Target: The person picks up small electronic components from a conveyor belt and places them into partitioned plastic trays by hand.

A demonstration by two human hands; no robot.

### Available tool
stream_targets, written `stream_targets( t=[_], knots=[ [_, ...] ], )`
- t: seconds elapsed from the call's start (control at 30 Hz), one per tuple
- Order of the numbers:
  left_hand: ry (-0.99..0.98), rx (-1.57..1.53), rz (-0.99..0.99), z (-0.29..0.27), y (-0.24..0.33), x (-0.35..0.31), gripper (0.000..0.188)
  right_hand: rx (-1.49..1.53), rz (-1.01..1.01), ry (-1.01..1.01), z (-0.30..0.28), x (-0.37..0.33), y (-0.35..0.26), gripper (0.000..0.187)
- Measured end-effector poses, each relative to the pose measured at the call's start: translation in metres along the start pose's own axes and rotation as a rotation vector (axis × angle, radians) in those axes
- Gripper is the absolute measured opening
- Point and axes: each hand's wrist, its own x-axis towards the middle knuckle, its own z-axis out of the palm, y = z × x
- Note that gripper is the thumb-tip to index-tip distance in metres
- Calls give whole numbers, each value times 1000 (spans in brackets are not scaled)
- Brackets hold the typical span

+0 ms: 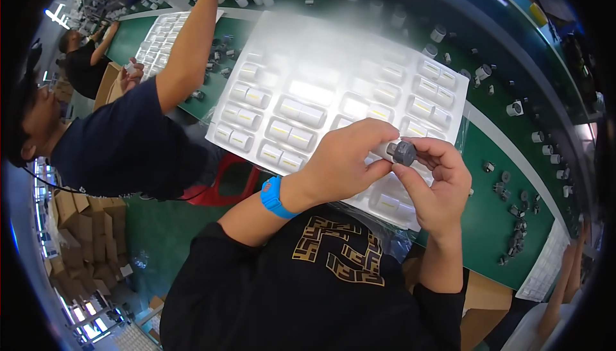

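Over the near part of a white moulded tray (263,43), my left hand (346,162) is closed round a small white cylinder (384,151). A dark grey round cap (403,153) sits at the cylinder's end facing right. My right hand (439,181) pinches that cap between thumb and fingers; whether it is fully seated I cannot tell. Beneath my hands, the tray's pockets hold white cylinders (292,134) with yellow marks, lying on their sides. My hands and forearms hide some pockets, and glare washes out the tray's far part.
Loose dark grey caps (516,226) lie on the green bench (481,203) at right. White cylinders (515,108) stand along the far side. A co-worker (122,139) at left reaches across the bench beside another filled tray (168,33). Cardboard boxes (83,229) are stacked at lower left.
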Motion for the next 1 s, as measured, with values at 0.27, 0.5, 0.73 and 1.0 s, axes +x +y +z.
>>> stream_targets(
  t=[0.27,0.5,0.73,1.0],
  knots=[
    [-82,38,7,-8,4,0,44,-212,-59,-139,-15,10,-14,36],
    [-98,69,188,-5,9,14,42,-94,-245,-119,-23,10,7,37],
    [-137,7,35,5,-3,44,58,-272,-24,156,-71,46,31,25],
    [99,25,-121,-88,-48,28,48,-1161,263,232,-212,127,91,36]
  ],
)
